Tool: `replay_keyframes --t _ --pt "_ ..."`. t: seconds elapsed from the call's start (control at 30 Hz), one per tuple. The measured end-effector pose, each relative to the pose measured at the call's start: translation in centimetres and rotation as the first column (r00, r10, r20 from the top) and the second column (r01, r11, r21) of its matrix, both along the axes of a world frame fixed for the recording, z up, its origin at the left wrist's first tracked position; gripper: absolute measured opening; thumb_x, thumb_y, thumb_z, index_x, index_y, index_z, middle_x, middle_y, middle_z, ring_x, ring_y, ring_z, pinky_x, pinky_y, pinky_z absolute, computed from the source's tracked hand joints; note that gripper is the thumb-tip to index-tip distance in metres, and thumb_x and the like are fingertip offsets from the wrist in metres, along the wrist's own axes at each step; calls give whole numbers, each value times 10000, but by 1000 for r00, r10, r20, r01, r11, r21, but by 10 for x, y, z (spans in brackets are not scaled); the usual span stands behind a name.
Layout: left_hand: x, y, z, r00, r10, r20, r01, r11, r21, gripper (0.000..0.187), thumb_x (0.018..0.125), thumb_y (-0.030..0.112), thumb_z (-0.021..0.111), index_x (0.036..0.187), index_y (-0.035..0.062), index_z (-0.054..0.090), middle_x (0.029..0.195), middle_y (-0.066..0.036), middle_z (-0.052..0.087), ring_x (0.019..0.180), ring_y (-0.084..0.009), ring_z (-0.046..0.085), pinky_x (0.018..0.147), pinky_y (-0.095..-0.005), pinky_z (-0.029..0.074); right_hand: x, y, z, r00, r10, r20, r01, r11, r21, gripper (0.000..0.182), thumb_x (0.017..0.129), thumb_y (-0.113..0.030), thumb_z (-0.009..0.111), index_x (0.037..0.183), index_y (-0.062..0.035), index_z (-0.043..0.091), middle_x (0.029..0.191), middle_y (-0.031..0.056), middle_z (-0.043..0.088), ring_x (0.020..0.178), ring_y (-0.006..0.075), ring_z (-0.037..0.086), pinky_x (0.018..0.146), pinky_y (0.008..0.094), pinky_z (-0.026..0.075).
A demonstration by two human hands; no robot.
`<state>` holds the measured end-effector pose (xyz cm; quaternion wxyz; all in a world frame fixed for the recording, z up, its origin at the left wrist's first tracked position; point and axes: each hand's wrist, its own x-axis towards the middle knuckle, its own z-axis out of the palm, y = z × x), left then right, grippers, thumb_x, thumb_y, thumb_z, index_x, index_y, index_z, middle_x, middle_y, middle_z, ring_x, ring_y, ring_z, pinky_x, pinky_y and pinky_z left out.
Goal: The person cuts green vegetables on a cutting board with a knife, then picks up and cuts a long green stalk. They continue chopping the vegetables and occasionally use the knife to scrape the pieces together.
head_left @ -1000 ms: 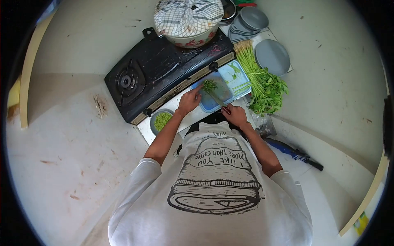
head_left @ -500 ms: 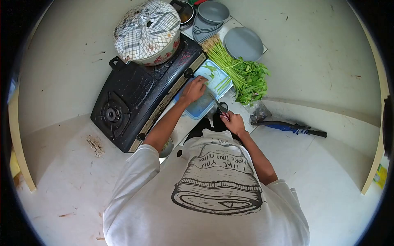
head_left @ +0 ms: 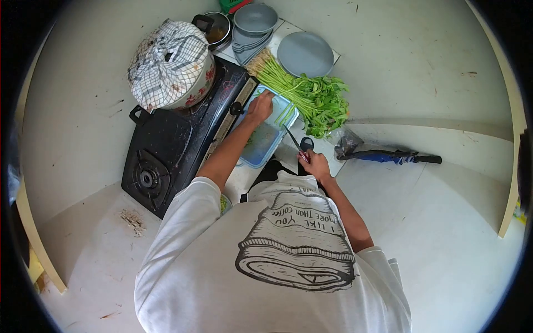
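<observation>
A knife (head_left: 293, 139) with a reddish handle is held in my right hand (head_left: 315, 165), its blade pointing up and left over the tray's right edge. My left hand (head_left: 261, 105) reaches into the far end of a light-blue tray (head_left: 256, 161). Its fingers are bent together and point down; what they pinch, if anything, is hidden. A few cut green stems (head_left: 287, 114) lie in the tray, right of my left hand. Just beyond the tray rests a big bunch of leafy greens (head_left: 316, 102), roots toward the upper left.
Left of the tray stands a black gas stove (head_left: 161, 139) carrying a cloth-covered pot (head_left: 194, 89). Grey plates (head_left: 305, 54), a grey bowl (head_left: 256, 18) and a small pan (head_left: 217, 28) sit at the back. A folded umbrella (head_left: 391, 157) lies right, beside a plastic bag (head_left: 347, 142).
My left hand has moved to the far end of the tray, over where loose leaves lay. My right hand still holds the knife in nearly the same place. The camera view has shifted.
</observation>
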<state>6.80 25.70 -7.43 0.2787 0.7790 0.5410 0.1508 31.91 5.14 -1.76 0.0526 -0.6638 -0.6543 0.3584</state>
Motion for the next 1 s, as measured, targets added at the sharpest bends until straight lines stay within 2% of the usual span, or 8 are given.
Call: replay_keyframes --t 0.1,0.4,0.6,0.63,0.73,0.8,0.93,1.0 --pt "1 6 -1 998 -9 -63 12 999 43 388 872 4 582 1241 101 655 1217 -141 650 1051 -409 662 878 -510 561 4 -3 -2 999 -44 2 44 999 27 463 939 -486 639 880 -27 665 728 248 681 719 451 689 702 533 552" --pt "-4 11 -5 948 -123 -292 137 990 26 336 803 -35 654 1129 44 631 1146 -182 611 982 -396 693 809 -500 582 12 9 1 990 -137 -32 137 991 1 470 940 -475 648 836 -16 663 724 248 677 727 452 688 698 525 541" --pt "-12 2 -3 953 -90 -289 126 986 108 414 802 -38 669 1197 50 586 1188 -159 589 981 -374 700 807 -492 585 2 26 -1 995 -78 -62 79 997 10 469 946 -470 642 838 -14 667 735 245 680 744 443 694 729 519 547" --pt "-11 4 -3 971 -69 -228 86 994 64 351 791 -62 649 1104 25 516 1146 -186 587 994 -448 654 826 -546 542 1 28 -1 995 -74 -66 75 997 8 468 946 -470 642 838 -15 668 736 246 681 744 443 694 730 518 548" --pt "-14 0 -6 961 -85 -263 118 987 112 413 798 -62 652 1189 52 587 1114 -163 622 954 -375 701 780 -500 580 3 29 -5 995 -68 -74 70 997 26 450 943 -452 659 835 -15 662 722 236 671 716 436 682 707 509 538" --pt "-15 -1 -7 960 -91 -265 126 985 117 381 803 -53 650 1166 47 598 1081 -164 628 936 -392 697 779 -503 576 3 32 -8 994 -74 -79 79 994 69 421 939 -419 690 827 -15 648 688 212 652 662 422 658 660 496 514" --pt "-14 -6 -2 979 -5 -205 19 998 67 231 837 -3 655 1064 38 650 1034 -172 643 917 -419 686 786 -508 569 6 38 -1 994 -83 -66 85 996 37 462 936 -462 662 838 -10 667 736 248 676 744 442 690 724 520 542" --pt "-17 -3 -2 998 62 -30 -59 995 75 149 852 13 658 999 26 673 1005 -193 648 911 -429 680 775 -505 564 8 42 2 992 -94 -84 98 995 36 457 933 -456 670 834 -10 665 736 244 676 744 441 689 719 521 538"
